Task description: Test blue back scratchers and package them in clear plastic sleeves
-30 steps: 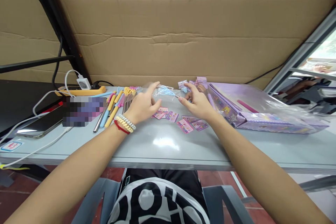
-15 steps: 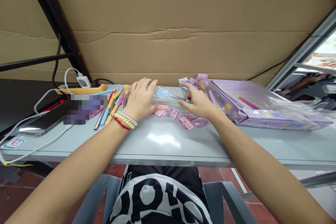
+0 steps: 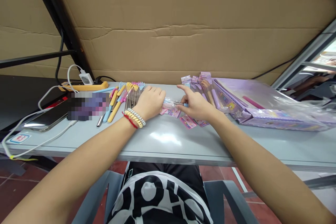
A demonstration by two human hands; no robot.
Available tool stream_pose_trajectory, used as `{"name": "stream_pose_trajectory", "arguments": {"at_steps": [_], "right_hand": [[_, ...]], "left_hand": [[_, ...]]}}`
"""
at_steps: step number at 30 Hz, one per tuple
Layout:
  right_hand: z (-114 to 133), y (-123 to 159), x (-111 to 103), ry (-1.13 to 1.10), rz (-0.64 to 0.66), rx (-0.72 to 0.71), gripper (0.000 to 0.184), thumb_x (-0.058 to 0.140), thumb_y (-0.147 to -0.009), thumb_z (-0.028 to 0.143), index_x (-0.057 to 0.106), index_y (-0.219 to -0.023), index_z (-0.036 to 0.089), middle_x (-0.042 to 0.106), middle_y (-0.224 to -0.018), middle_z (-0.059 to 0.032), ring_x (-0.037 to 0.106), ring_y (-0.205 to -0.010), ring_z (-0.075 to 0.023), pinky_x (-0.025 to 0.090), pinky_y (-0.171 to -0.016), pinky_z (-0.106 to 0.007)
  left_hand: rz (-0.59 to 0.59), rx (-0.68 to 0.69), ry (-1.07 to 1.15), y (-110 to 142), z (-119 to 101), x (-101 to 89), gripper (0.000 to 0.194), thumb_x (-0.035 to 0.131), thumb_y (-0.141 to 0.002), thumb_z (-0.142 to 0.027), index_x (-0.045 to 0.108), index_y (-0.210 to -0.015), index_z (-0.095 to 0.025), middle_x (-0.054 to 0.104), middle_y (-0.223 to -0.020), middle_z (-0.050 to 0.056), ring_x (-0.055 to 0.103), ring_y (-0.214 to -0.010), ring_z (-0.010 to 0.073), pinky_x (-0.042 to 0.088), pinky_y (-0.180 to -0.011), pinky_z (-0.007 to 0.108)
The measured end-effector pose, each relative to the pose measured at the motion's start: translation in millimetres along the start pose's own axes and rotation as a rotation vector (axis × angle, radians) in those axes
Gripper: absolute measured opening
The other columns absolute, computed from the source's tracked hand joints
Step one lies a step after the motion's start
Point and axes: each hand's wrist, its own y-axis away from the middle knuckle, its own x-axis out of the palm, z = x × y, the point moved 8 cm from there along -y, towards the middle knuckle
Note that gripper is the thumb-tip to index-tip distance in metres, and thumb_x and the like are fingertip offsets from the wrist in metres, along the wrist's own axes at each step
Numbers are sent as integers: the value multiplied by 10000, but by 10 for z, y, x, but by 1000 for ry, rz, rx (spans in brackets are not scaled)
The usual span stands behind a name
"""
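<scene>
A blue-handled telescopic back scratcher (image 3: 172,102) stretches between my hands, with clear plastic wrap (image 3: 168,105) around its left part. My left hand (image 3: 151,102) is closed over the left end of the wrap, and the claw is hidden there. My right hand (image 3: 196,105) pinches the scratcher at its blue part, the index finger raised. Several pink printed cards (image 3: 188,121) lie below my hands. Left of my left hand are several unwrapped back scratchers (image 3: 134,92) with yellow, pink and blue claws. Bagged ones (image 3: 210,94) lie just beyond my right hand.
A purple box (image 3: 275,119) with clear film and a pink stick stands on the right. On the left are a phone (image 3: 46,120), white cables and a yellow power strip (image 3: 97,86). A cardboard sheet (image 3: 168,24) closes off the back of the grey table (image 3: 162,147).
My left hand has moved right and down and closed over the plastic and claw end. My right hand keeps its pinch on the scratcher. The view has shifted slightly.
</scene>
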Motion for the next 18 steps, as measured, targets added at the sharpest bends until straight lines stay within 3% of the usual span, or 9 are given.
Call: {"name": "stream_pose_trajectory", "arguments": {"at_steps": [4,8,13,18], "right_hand": [[-31,-8,-2,17,42,50,731,621,-827,230,266,-1452,95,663,-803,-16,589,-764,-180,405,-681,-263],[-219,1,-105,60,84,133,693,613,-844,370,333,-1421,109,627,-756,-16,558,-684,-165,372,-615,-259],[-493,29,-220,-3,105,256,433,592,-830,458,536,-1133,155,576,-768,-20,513,-646,-139,354,-573,-250],[-373,5,-195,-203,4,199,401,613,-786,412,479,-1066,158,496,-660,28,445,-554,-113,324,-524,-238]], "left_hand": [[8,-45,16,-3,60,-6,156,507,-778,-151,596,-897,-104,619,-836,145,591,-836,299,341,-732,391],[7,-146,18,25,242,-57,155,527,-748,-148,587,-884,-105,622,-856,150,594,-867,304,344,-738,389],[0,-202,-9,67,411,-78,161,527,-734,-139,580,-883,-105,621,-867,155,590,-865,309,345,-738,394],[16,-179,25,58,339,-38,158,509,-745,-122,589,-880,-103,626,-862,157,595,-869,310,347,-737,393]]}}
